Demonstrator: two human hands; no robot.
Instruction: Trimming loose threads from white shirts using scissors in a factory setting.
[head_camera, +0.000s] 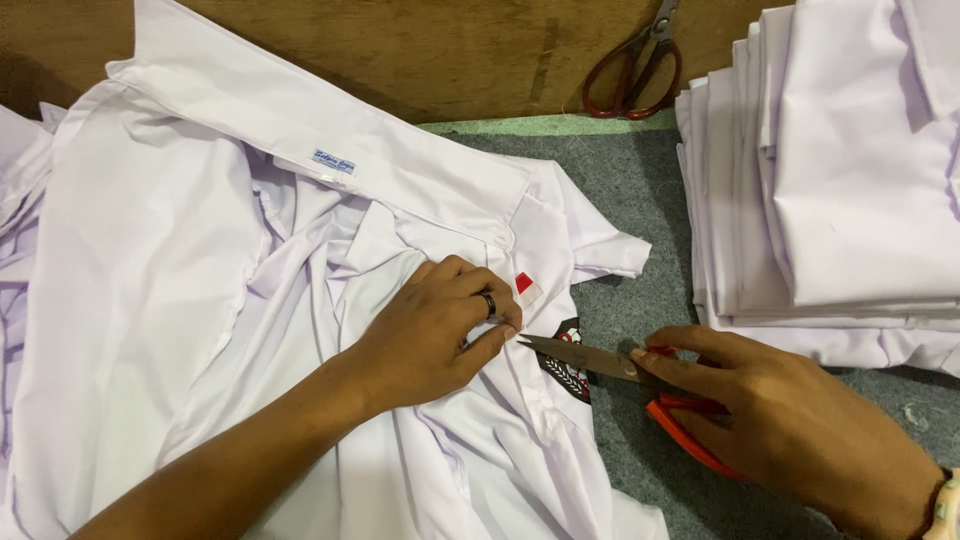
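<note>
A white shirt (180, 270) lies spread and rumpled across the left and middle, its collar with a small label at the top. My left hand (440, 325), a dark ring on one finger, pinches the shirt's fabric near a small red tag (523, 283) and a dark embroidered badge (570, 375). My right hand (780, 420) holds red-handled scissors (610, 365). Their blades point left, with the tips at the pinched fabric by my left fingertips.
A stack of folded white shirts (830, 180) stands at the right. A second pair of red-handled scissors (640, 65) lies on the brown wooden surface (420, 50) at the back. Grey felt (640, 200) covers the worktop under the shirts.
</note>
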